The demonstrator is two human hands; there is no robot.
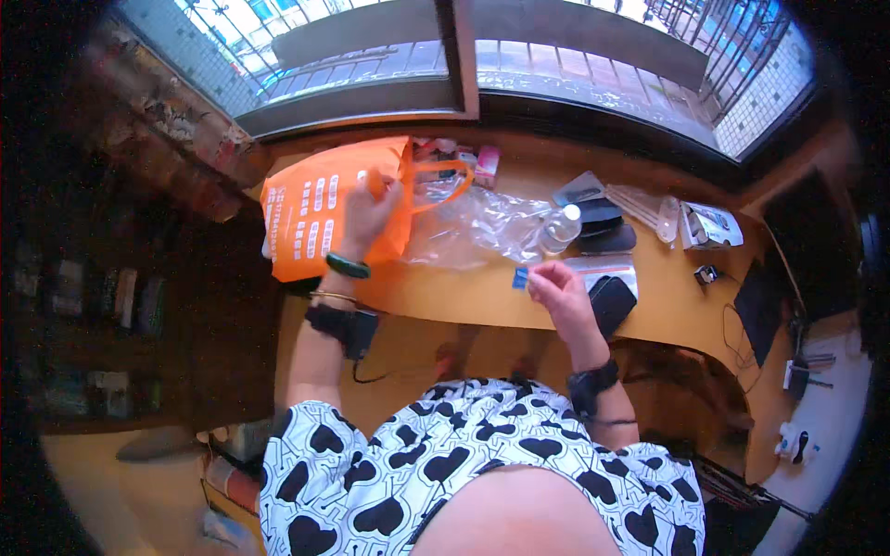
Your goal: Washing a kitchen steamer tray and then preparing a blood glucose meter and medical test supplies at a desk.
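My left hand (pixel 368 212) is over the printed side of an orange shopping bag (pixel 285 201), which stands at the left of the wooden desk. Its fingers are blurred, so whether they pinch the bag's fabric is unclear. The bag's loop handle (pixel 459 194) droops to the right. In my right hand (pixel 562 292), thumb and forefinger pinch a small blue packet (pixel 519 278) above the desk's front edge. Crumpled clear plastic (pixel 480 226) lies between my hands. A clear bottle (pixel 560 228) with a white cap is just beyond my right hand.
Dark cases (pixel 606 236) and a black pouch (pixel 612 306) lie near my right hand. Farther right are a white box (pixel 710 226) and a small black object (pixel 706 275). A pink box (pixel 488 163) stands behind the plastic. The desk's curved front edge (pixel 445 321) runs before me.
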